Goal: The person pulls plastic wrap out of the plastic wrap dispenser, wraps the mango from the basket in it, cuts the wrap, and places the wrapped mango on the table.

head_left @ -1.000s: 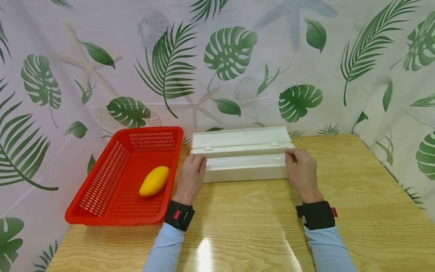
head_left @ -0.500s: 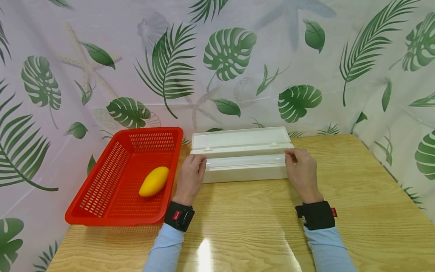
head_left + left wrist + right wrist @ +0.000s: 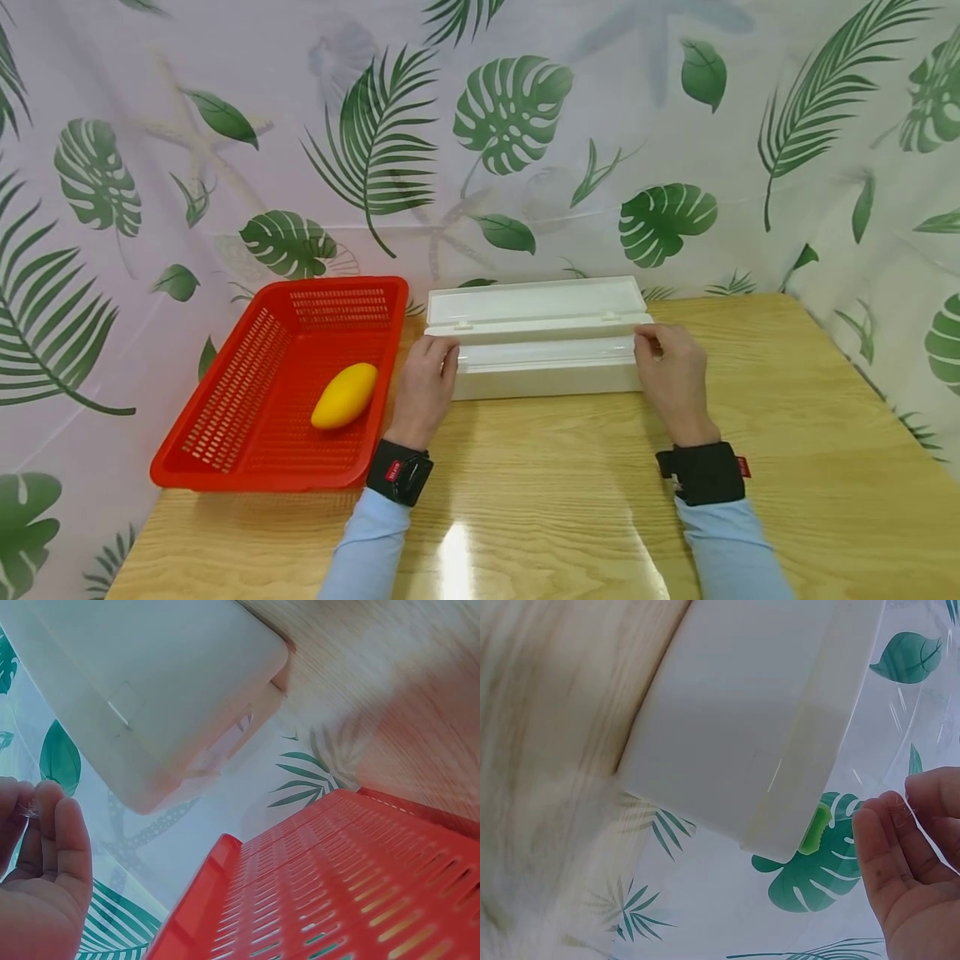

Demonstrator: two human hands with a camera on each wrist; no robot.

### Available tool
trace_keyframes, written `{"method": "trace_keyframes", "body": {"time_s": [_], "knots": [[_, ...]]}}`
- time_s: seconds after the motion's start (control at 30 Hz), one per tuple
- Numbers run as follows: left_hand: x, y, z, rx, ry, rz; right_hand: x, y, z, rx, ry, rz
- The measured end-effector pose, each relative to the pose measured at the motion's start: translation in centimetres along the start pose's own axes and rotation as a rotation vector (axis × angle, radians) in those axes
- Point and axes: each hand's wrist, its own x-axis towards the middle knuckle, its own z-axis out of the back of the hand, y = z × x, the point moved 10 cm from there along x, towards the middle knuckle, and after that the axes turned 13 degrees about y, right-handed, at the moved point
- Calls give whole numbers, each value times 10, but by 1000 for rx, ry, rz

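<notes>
A long white cling film dispenser (image 3: 547,383) lies on the table with its lid (image 3: 536,302) tipped back toward the wall. Clear cling film (image 3: 547,353) shows along its opening. At the box's left end my left hand (image 3: 422,390) pinches the film's edge between thumb and fingers; a crumpled bit of film shows at the fingertips in the left wrist view. My right hand (image 3: 673,382) pinches the other corner at the right end, where thin film creases show in the right wrist view. Both hands are above the front of the box.
Left of the box stands a red slotted basket (image 3: 225,479) with a yellow mango (image 3: 345,396) inside, its right rim close to my left hand. A leaf-print cloth (image 3: 517,167) hangs behind the wooden table (image 3: 555,492). A small green part (image 3: 815,829) shows at the dispenser's end.
Both hands keep their pinch at the two ends of the dispenser. Only the head view has shifted slightly.
</notes>
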Motion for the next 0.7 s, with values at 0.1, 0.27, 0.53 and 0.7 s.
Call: {"method": "trace_keyframes", "body": {"time_s": [0.1,0.27,0.53,0.7], "knots": [[0,0,1,9,-8,6,1,2,0,5,-2,8],[0,-2,2,12,-18,-12,1,0,1,1,-6,-5],[-1,-3,5,18,-32,-25,0,0,0,2,-3,2],[0,-3,3,14,-24,-19,0,0,1,10,-8,3]]}}
